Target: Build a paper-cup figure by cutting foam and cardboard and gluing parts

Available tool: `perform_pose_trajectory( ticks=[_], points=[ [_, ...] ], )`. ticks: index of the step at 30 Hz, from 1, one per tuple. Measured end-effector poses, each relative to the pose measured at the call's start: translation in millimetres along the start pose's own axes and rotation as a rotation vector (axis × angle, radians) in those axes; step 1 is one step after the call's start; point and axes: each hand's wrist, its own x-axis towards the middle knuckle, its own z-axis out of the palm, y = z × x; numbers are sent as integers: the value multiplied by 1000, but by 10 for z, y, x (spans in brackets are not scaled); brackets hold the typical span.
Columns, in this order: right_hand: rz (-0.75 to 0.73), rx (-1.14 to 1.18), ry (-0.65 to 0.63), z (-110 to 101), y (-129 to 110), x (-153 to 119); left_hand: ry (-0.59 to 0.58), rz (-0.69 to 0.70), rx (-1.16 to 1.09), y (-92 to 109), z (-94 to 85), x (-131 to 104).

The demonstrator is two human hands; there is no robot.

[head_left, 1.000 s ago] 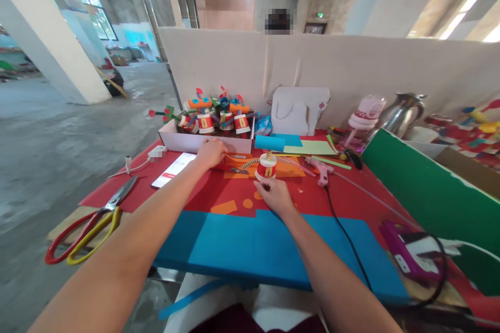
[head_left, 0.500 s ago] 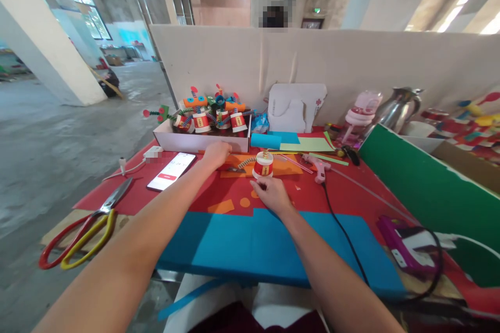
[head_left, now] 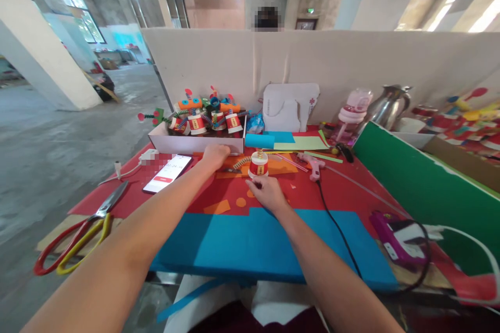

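My left hand is closed, knuckles up, over the orange paper strip in front of the white box. Its fingertips are hidden, so I cannot make out what they hold. My right hand has thumb and fingers drawn together just in front of an upside-down white paper cup with a red band; what is in the pinch is too small to tell. A coiled paper spring sticks out from the cup's left side, and another coil stands on top. Small orange paper discs lie near my right hand.
A white box of finished-looking cup figures stands at the back left. Large scissors and a phone lie left. A pink glue gun with its cord, a purple device and a green-sided box are on the right.
The whole view has shifted slightly, with the things a little further left. Both hands keep nearly the same pose beside the cup and the orange paper.
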Motion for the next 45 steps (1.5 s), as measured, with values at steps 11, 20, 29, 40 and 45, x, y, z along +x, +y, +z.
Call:
perform_pose_trajectory(
  ticks=[11, 20, 29, 40, 45],
  points=[
    [-192, 304, 319, -176, -118, -29, 441, -289, -727, 197, -348, -773],
    [-388, 251, 60, -295, -141, -40, -202, -159, -1589, 712, -180, -884],
    [274, 633, 102, -444, 46, -86, 167, 591, -643, 195, 247, -645],
    [289, 576, 92, -206, 78, -100, 109, 712, -366, 173, 323, -734],
    [212, 486, 121, -203, 53, -110, 75, 678, -304, 224, 273, -768]
  ],
)
